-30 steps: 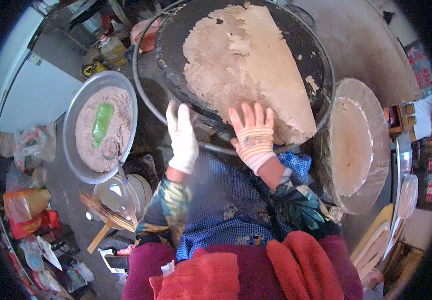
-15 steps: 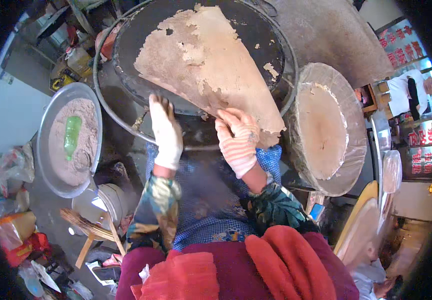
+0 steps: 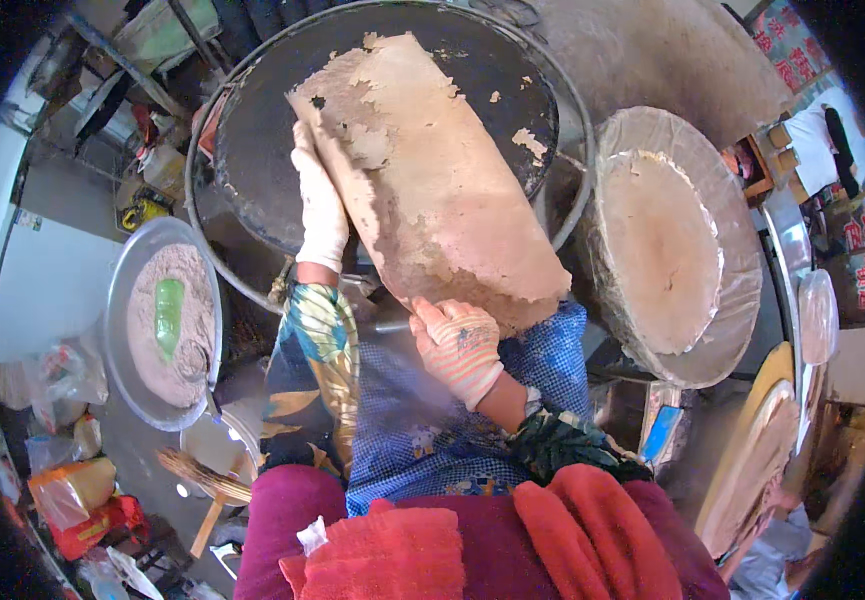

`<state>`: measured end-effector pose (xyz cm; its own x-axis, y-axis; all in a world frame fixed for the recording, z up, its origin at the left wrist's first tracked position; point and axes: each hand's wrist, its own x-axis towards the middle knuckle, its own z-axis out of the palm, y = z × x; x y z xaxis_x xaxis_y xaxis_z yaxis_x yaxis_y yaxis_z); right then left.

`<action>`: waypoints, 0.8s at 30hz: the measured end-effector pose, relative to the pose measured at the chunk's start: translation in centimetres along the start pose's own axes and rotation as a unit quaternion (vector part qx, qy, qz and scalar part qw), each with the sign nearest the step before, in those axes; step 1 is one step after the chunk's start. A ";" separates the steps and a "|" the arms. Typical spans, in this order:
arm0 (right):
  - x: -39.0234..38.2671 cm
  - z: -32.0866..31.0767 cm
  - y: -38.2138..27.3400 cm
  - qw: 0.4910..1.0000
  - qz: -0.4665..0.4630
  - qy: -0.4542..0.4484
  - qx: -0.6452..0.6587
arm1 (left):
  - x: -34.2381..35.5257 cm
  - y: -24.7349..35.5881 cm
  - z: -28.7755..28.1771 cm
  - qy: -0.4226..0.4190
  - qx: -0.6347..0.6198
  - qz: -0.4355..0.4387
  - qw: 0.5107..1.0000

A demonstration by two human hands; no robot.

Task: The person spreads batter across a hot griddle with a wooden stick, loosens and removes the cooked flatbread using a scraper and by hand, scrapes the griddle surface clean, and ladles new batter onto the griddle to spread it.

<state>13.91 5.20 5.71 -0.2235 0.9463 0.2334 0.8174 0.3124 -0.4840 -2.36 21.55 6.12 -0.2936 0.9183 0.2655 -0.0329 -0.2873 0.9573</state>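
Note:
A large, thin brown pancake [image 3: 442,180], folded over and torn in places, lies partly on a round black griddle [image 3: 260,150]. Its near end hangs past the griddle's front edge, above my blue checked apron [image 3: 542,370]. My left hand [image 3: 322,210], in a white glove, is stretched out along the pancake's left edge, fingers extended and touching it. My right hand [image 3: 459,350], in an orange-striped glove, is closed on the pancake's near corner. Pale scraps [image 3: 529,145] cling to the griddle on the right.
A metal ring [image 3: 195,190] surrounds the griddle. At left, a metal basin [image 3: 117,330] holds pinkish-grey powder and a green bottle piece [image 3: 167,318]. On the right stands a wide plastic-covered basin [image 3: 737,300] of brown batter. A straw brush [image 3: 207,475] lies at lower left.
My left hand has moved away from me, up to the pancake's left edge. My right hand has drawn the near corner toward me, and the pancake has slid and turned with it.

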 end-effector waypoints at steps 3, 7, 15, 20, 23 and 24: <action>-0.2 0.6 0.1 1.000 -0.005 0.007 0.027 | 2.2 -3.0 0.1 -0.056 0.126 0.078 0.987; -0.8 1.5 0.9 0.998 0.009 0.016 0.067 | 3.5 -4.6 1.4 -0.120 0.246 0.157 0.949; -2.5 -1.1 1.2 0.993 -0.039 0.037 0.105 | 1.8 -6.1 3.2 -0.204 0.662 0.181 0.698; 2.5 -8.9 7.8 0.957 0.121 0.212 0.155 | 2.4 -3.2 2.3 -0.169 0.647 0.196 0.717; 6.0 -7.5 17.0 0.923 0.309 0.079 0.214 | -2.0 1.9 2.0 -0.056 0.435 0.194 0.877; 7.1 -8.0 18.8 0.915 0.231 -0.108 0.312 | -4.8 1.7 0.5 0.019 0.426 0.153 0.891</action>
<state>31.89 17.15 5.06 -0.0862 0.9625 -0.2573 0.4039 -0.2023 -0.8922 -0.56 16.75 6.52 -0.1969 0.8174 0.5413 0.7872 -0.1973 0.5843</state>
